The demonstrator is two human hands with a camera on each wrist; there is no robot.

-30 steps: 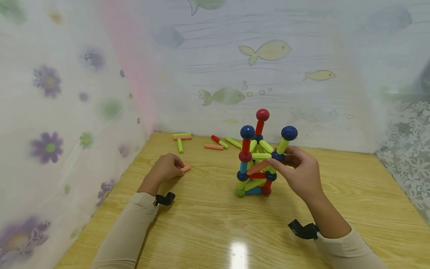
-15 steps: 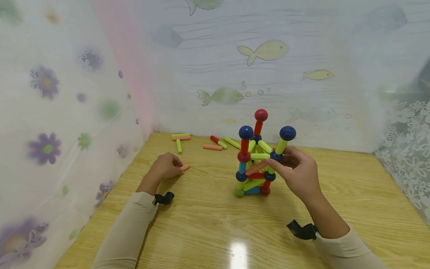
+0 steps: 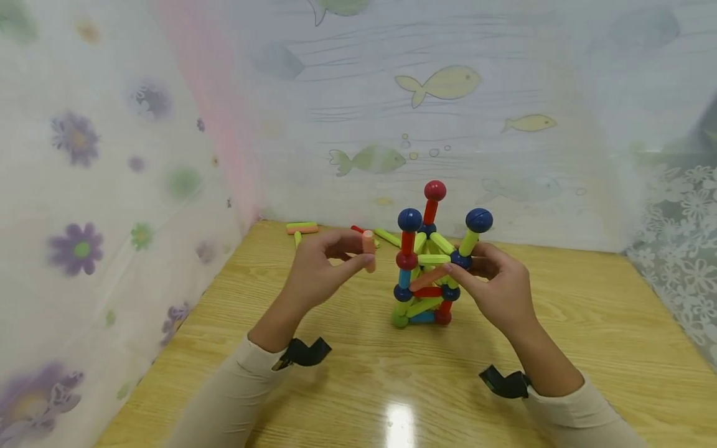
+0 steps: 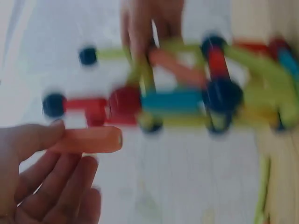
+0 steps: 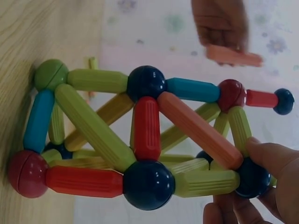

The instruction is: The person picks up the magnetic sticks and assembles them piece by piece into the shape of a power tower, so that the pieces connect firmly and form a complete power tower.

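Note:
Between thumb and fingers, my left hand (image 3: pixel 319 270) pinches an orange magnetic rod (image 3: pixel 368 251), upright and just left of a tower of magnetic rods and balls (image 3: pixel 434 259). In the left wrist view the same rod is seen beside the tower's upper part, apart from it. My right hand (image 3: pixel 504 289) holds the dark blue ball (image 5: pixel 252 178) at the tower's upper right corner. From that ball an orange diagonal rod (image 5: pixel 201 130) runs down to another blue ball (image 5: pixel 146 83). Two blue balls and a red ball (image 3: pixel 434 190) top the tower on short rods.
Loose rods lie at the table's back: a yellow-green and orange group (image 3: pixel 302 229), a red rod partly behind my left hand, and a yellow-green rod (image 3: pixel 388 237) by the tower. Printed fabric walls (image 3: pixel 313 180) stand behind and left of the wooden table (image 3: pixel 336 386).
My left hand has lifted the orange rod off the table and moved it right, close to the tower, turning it upright. My right hand stays on the tower.

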